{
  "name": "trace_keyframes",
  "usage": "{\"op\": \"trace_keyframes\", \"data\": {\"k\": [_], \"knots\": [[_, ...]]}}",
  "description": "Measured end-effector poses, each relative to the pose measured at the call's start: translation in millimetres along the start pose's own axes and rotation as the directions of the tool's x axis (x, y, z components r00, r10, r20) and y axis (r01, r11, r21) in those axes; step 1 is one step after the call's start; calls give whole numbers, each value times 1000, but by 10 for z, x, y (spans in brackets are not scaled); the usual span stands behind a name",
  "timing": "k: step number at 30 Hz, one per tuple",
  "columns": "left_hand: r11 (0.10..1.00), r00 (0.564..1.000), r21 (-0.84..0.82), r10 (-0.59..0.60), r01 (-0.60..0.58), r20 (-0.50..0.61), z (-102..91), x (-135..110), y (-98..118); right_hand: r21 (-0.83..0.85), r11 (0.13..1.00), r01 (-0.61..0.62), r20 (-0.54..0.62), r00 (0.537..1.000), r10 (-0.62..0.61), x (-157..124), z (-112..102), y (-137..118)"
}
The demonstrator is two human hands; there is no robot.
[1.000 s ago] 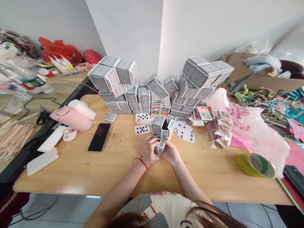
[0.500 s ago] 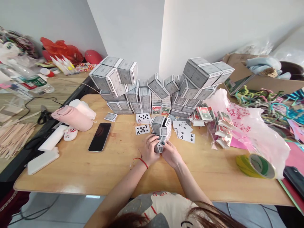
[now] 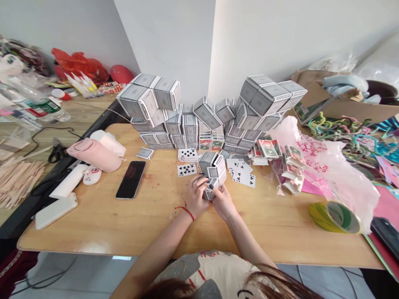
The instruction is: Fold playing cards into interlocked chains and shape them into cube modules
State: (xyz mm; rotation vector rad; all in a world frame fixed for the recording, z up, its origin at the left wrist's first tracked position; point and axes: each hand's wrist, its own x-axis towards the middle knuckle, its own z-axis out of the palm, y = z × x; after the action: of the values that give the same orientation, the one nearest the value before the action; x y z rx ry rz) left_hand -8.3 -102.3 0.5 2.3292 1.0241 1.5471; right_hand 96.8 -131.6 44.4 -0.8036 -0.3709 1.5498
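Observation:
Between my hands, near the middle of the table, is a small block folded from playing cards [image 3: 213,166], grey-patterned backs outward. My left hand [image 3: 198,192] wraps its near left side, fingers curled over the top. On the near right side my right hand [image 3: 222,202] grips it, thumb on the upper face. Loose face-up playing cards [image 3: 187,170] lie just left of the block, and more club cards [image 3: 245,176] lie to its right. Behind stands a structure of stacked card blocks [image 3: 190,128]. A folded card piece [image 3: 145,153] rests at its left foot.
A black phone [image 3: 131,179], a pink roll [image 3: 95,154] and a white box [image 3: 56,211] lie on the left. To the right are opened card boxes [image 3: 293,168], a roll of yellow-green tape [image 3: 335,217], a plastic bag [image 3: 336,170] and fuzzy craft stems [image 3: 333,133].
My right hand has shifted slightly, its thumb moving a little left and up on the block. The block's near part has tilted slightly. My left hand stays almost still.

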Motion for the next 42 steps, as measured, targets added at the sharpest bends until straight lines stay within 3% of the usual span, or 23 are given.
{"op": "trace_keyframes", "data": {"k": [6, 11, 16, 19, 24, 28, 37, 42], "knots": [[999, 995, -37, -17, 21, 103, -57, 30, 22, 36, 999, -32, 19, 999, 31, -17, -37, 44], [975, 963, -123, -153, 184, 222, -132, 60, 179, 39, 999, -7, 8, 1000, 7, -18, -69, 44], [949, 936, -65, -290, 309, 201, -78, 38, 266, 51, 984, -173, 78, 983, 169, 31, -149, -35], [959, 948, -69, -257, 273, 188, -63, 18, 234, 72, 969, -235, 109, 968, 226, 81, -211, -70], [974, 972, -70, -209, 216, 105, -90, 30, 218, 110, 992, -65, 64, 996, 58, 126, -261, -29], [978, 978, -5, -208, 208, 33, -74, 66, 271, 126, 992, -24, 30, 999, 21, 133, -286, 57], [989, 989, 75, -134, 130, 54, -58, 46, 265, 101, 995, 9, -43, 999, -5, 115, -267, 87], [994, 990, 28, -110, 108, 89, -90, 84, 263, 97, 994, 55, -64, 997, -49, 116, -260, 115]]}}
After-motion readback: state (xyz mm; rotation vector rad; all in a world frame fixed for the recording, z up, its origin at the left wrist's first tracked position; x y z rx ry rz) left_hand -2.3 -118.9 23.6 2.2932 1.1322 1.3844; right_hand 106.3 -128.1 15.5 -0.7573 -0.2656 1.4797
